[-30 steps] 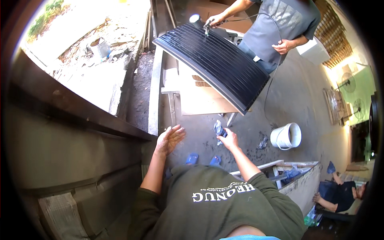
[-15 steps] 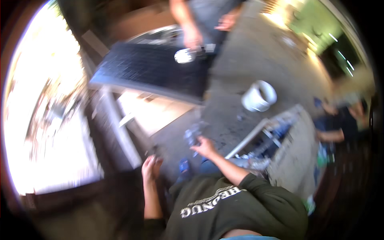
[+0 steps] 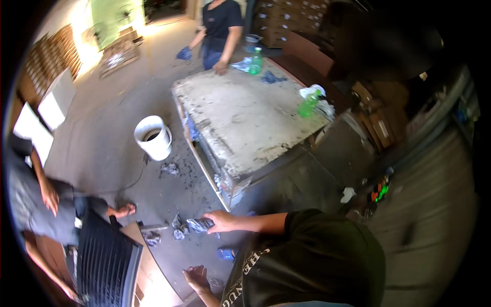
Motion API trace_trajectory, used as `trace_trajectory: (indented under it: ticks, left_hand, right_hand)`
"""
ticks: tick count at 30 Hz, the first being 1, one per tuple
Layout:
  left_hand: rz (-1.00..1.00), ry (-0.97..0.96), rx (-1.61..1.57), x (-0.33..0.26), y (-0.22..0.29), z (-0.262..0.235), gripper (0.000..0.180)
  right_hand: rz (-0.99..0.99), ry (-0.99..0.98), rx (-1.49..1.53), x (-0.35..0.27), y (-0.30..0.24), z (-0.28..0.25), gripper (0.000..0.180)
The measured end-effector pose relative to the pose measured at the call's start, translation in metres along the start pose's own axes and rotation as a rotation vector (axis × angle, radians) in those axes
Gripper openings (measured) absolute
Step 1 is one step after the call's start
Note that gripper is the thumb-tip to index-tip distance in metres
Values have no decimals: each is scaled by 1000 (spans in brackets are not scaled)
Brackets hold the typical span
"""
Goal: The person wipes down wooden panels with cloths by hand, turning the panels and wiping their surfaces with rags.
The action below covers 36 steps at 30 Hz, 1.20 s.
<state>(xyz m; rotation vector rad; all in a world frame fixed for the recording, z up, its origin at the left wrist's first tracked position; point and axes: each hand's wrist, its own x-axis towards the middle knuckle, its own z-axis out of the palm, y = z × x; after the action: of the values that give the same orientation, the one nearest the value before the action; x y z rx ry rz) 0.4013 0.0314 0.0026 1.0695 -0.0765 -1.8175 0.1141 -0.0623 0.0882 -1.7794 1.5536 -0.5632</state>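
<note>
In my right hand (image 3: 221, 222) is a crumpled grey-blue rag (image 3: 200, 225), gripped at one end, held out over the dark floor. My left hand (image 3: 196, 279) is lower in the picture, empty, its fingers apart. It is close to the wooden edge beneath a black slatted panel (image 3: 108, 261). More crumpled rags (image 3: 180, 228) lie on the floor just beyond the one I hold. A blue shoe (image 3: 225, 254) shows between my two hands.
A large pale worktable (image 3: 245, 117) stands ahead, with green bottles (image 3: 308, 105) and cloths on it. One person (image 3: 221, 30) stands behind it holding a blue cloth. Another person (image 3: 38, 199) is at the left by the panel. A white bucket (image 3: 154, 139) stands on the floor.
The view has swung to the right, so the panel and the bucket now appear farther left and the worktable is ahead. My right hand keeps its rag.
</note>
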Motion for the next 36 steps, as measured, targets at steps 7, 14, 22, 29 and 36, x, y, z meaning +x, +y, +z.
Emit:
trace_trajectory:
  ticks: [7, 14, 22, 29, 36]
  left_hand:
    - [249, -339, 709, 20, -36, 173, 49]
    - [106, -508, 375, 38, -99, 321, 31]
    - [-119, -788, 285, 43, -207, 418, 59]
    - [46, -603, 757, 50, -289, 468, 36]
    - [-226, -638, 380, 79, -280, 498, 43]
  right_hand:
    - [-115, 264, 54, -36, 9, -45, 51]
    - [-67, 442, 709, -66, 81, -149, 54]
    - [327, 318, 1659, -145, 175, -247, 32]
    - [57, 696, 988, -173, 243, -268, 45]
    - [229, 418, 1606, -165, 263, -286, 29]
